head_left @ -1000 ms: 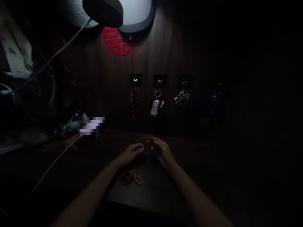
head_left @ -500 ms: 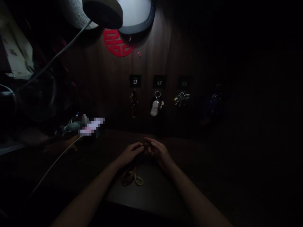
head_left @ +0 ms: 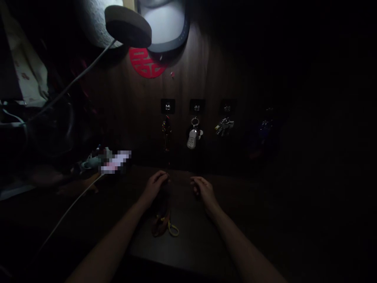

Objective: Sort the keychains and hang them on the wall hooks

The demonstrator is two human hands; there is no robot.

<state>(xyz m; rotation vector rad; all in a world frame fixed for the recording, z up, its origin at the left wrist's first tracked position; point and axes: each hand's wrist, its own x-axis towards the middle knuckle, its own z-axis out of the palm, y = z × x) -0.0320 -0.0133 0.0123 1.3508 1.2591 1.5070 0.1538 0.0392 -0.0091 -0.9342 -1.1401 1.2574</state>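
Note:
My left hand (head_left: 156, 184) is closed in a pinch above the dark tabletop (head_left: 188, 243). Whatever lies between its fingertips is too dark to make out. Across a gap to the right, my right hand (head_left: 205, 190) has its fingers bent and drawn together; their tips are in shadow, and I cannot make out what they hold, if anything. Below the left hand lies a coiled brown cord (head_left: 159, 230) with a yellow loop (head_left: 173, 230) at its right side. The cord's upper part fades into darkness near the left hand.
Key bunches hang from wall hooks, among them a silver key fob (head_left: 193, 138) and several keys (head_left: 225, 126). A lamp head (head_left: 128, 25) with a white cable hangs upper left, before a cap (head_left: 165, 23) and a red paper cut-out (head_left: 147, 65). A pixelated item (head_left: 116, 162) stands left.
My hands were close together at the fingertips and have drawn apart, the left one moving left and the right one slightly right. The view has tilted up slightly.

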